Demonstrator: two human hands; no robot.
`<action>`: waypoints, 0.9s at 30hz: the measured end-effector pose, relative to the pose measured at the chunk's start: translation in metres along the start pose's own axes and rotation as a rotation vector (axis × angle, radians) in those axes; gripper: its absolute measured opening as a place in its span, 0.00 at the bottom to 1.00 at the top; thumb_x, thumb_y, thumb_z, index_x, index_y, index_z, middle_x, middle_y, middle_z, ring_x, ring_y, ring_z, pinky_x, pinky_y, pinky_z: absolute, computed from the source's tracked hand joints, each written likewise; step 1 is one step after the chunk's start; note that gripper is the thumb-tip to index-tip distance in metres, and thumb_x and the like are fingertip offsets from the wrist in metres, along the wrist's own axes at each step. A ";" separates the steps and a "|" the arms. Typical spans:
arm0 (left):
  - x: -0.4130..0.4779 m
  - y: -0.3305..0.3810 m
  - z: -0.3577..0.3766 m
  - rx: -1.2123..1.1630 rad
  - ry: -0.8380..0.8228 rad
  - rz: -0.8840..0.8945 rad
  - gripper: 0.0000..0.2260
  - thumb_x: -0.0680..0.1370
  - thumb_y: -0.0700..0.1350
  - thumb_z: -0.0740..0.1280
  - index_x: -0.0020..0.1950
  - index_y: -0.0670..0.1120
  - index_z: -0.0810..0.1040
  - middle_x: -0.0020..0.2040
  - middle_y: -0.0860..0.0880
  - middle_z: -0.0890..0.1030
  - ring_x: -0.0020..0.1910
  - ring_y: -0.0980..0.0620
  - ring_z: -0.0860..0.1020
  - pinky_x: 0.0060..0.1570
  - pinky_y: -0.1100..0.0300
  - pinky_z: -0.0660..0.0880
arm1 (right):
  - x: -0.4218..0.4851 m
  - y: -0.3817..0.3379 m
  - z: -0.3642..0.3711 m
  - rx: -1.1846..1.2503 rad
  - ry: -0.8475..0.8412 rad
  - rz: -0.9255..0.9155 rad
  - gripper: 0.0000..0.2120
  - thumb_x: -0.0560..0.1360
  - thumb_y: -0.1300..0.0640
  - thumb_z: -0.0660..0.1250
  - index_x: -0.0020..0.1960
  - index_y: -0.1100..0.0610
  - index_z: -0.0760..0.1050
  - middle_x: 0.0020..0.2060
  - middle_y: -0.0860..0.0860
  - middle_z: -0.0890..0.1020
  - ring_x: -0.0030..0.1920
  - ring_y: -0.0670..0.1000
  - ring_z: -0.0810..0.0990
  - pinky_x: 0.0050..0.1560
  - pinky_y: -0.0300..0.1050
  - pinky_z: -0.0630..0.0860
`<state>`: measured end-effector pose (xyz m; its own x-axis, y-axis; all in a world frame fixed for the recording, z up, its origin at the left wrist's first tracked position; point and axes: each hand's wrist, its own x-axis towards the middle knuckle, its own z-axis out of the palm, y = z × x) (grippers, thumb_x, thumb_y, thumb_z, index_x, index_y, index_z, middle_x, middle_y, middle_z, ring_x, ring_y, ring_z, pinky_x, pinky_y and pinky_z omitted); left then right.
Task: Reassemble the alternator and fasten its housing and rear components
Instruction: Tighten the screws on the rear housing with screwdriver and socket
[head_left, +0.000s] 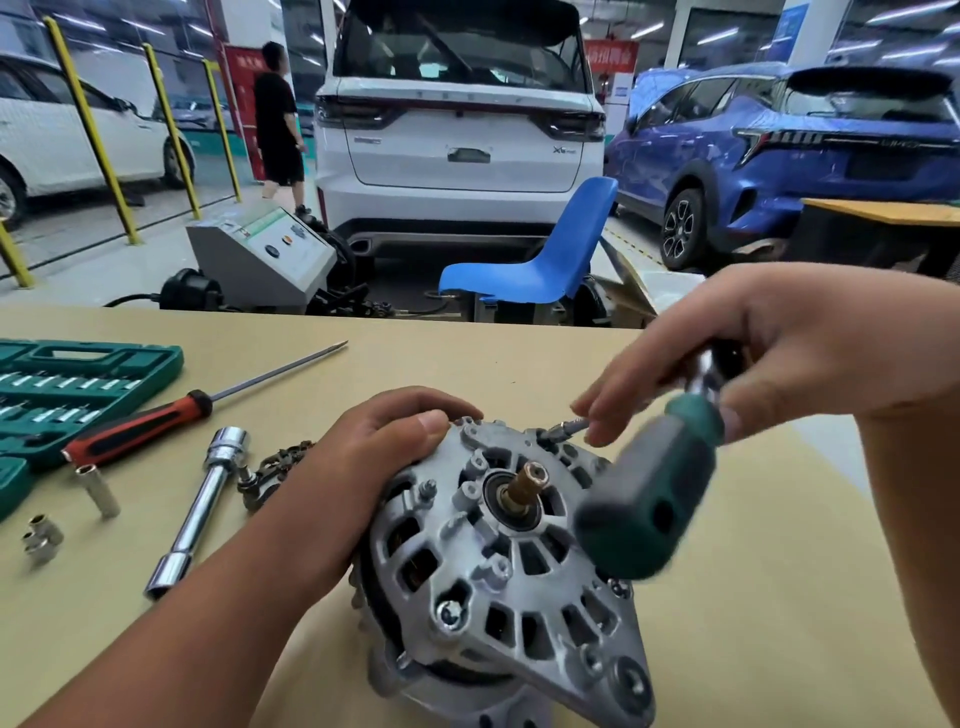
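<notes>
The silver alternator lies on the tan table, rear housing up, with its copper-coloured shaft end in the middle. My left hand grips its upper left rim. My right hand holds a ratchet with a green and grey handle, which looks blurred. Its small socket and bit sit at a bolt on the housing's top edge, and my right fingertips touch the bit there.
At the left lie a green socket case, a red-handled screwdriver, a chrome tube wrench, loose sockets and a dark part. Beyond the table stand a blue chair, a grey machine, cars and a person.
</notes>
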<state>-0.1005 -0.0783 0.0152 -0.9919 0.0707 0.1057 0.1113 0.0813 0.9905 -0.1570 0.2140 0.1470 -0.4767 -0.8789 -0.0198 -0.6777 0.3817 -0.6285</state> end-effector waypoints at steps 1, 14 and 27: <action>0.003 0.000 0.000 0.029 0.018 -0.003 0.12 0.71 0.50 0.69 0.50 0.52 0.89 0.48 0.46 0.89 0.45 0.48 0.89 0.46 0.55 0.83 | 0.003 0.000 0.001 0.110 -0.002 0.000 0.27 0.72 0.32 0.75 0.65 0.45 0.83 0.55 0.61 0.86 0.57 0.69 0.84 0.55 0.71 0.81; -0.008 0.003 0.003 -0.054 0.022 -0.057 0.15 0.72 0.54 0.70 0.53 0.49 0.87 0.53 0.38 0.87 0.53 0.31 0.86 0.62 0.27 0.78 | 0.021 -0.001 0.010 0.238 0.430 0.249 0.22 0.81 0.38 0.64 0.48 0.54 0.87 0.47 0.55 0.89 0.51 0.55 0.89 0.54 0.58 0.82; -0.019 0.006 0.004 -0.005 -0.047 -0.081 0.17 0.69 0.61 0.71 0.55 0.59 0.85 0.54 0.46 0.89 0.53 0.41 0.89 0.62 0.34 0.80 | 0.029 0.005 0.022 0.538 0.494 0.032 0.10 0.77 0.61 0.66 0.52 0.56 0.85 0.45 0.61 0.88 0.50 0.62 0.88 0.54 0.56 0.82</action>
<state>-0.0810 -0.0756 0.0190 -0.9936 0.1107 0.0209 0.0303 0.0839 0.9960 -0.1618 0.1846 0.1264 -0.7747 -0.5894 0.2290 -0.3510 0.0996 -0.9311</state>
